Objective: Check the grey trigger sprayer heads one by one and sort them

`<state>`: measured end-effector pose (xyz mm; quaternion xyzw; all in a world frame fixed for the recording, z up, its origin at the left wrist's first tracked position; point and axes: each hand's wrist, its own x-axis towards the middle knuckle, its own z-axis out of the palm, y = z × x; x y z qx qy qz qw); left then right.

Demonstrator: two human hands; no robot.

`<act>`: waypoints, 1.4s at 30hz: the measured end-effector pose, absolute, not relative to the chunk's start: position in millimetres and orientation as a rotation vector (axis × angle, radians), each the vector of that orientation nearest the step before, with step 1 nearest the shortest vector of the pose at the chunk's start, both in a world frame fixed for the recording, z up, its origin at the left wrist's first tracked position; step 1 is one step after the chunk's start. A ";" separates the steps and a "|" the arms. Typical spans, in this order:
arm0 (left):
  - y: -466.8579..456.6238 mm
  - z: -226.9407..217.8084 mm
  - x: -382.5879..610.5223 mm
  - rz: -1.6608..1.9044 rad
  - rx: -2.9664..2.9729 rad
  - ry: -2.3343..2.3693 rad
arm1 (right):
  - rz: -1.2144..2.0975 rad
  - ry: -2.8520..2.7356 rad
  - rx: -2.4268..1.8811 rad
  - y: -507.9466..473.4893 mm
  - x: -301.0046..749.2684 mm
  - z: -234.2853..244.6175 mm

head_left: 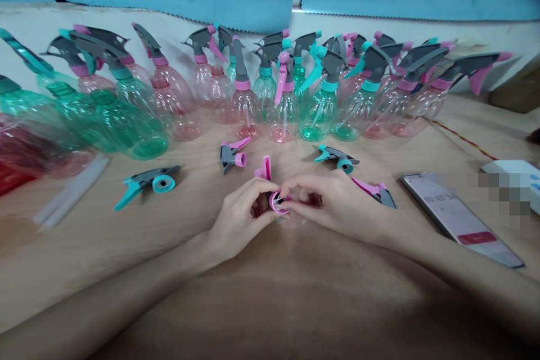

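Observation:
A grey and pink spray trigger head point(265, 169) is gripped by my left hand point(238, 211), its round pink collar facing me. My right hand point(337, 199) is closed in a pinch at the collar's opening. Whatever lies between those fingertips is too small and covered to name. Around my hands lie other loose trigger heads: a teal one point(162, 183) to the left, a pink one point(240, 159) behind, a teal one point(346, 165) behind my right hand. Partly hidden by my right wrist is another pink one point(383, 196).
Pink and green spray bottles point(282, 118) with heads line the wall. Uncapped bottles, including a green one point(147, 140), crowd the left. Thin whitish tubes point(73, 191) lie near them. To the right are a phone point(459, 214), a white box point(514, 180) and a twisted cord point(464, 138).

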<state>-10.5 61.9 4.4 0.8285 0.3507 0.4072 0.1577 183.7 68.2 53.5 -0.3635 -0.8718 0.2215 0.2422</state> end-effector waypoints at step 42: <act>61.8 5.4 -9.9 1.106 1.947 1.084 | 0.146 -2.311 -0.743 57.8 189.1 64.5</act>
